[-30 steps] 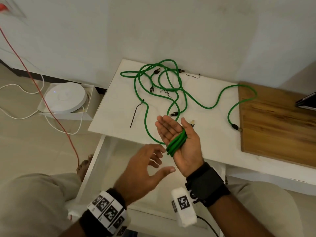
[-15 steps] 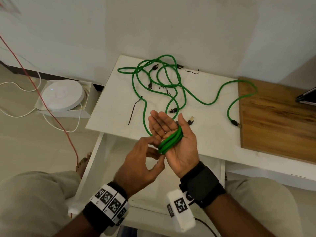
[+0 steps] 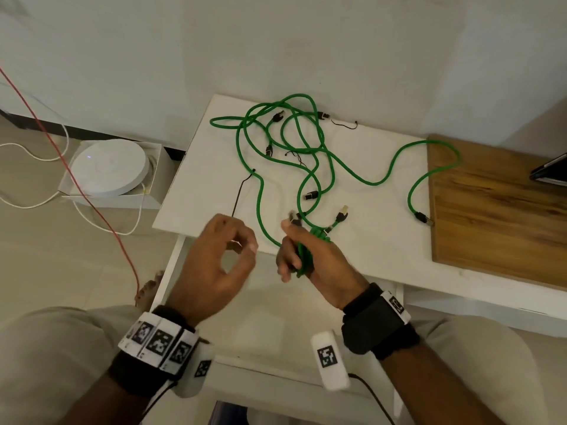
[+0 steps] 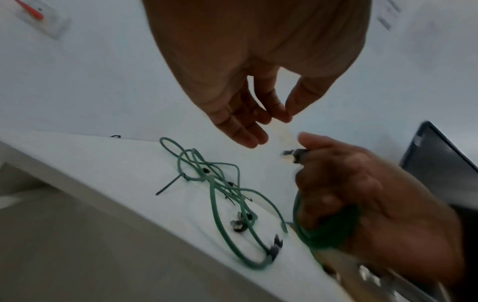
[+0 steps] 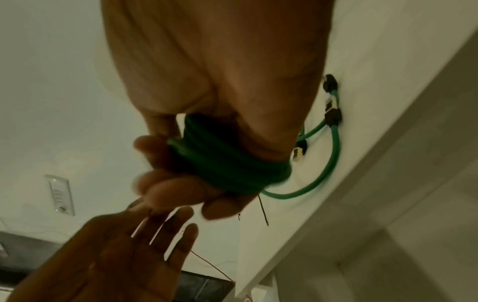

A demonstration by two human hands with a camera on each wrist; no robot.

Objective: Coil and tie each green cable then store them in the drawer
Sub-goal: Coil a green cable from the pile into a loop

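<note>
Head view: our right hand (image 3: 310,256) grips the springy green coil (image 3: 303,259), left hand (image 3: 214,259) loose beside it, so we'd pinch all loops.

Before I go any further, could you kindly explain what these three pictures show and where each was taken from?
No machine here: a person wears three cameras, one on the head and one on each wrist. The head view looks down at a white table strewn with loose green cables, a black tie and a wooden board. The right hand grips a coiled green cable, shown close up in the right wrist view. The left hand holds nothing, its fingers loosely curled, as the left wrist view shows.
</note>
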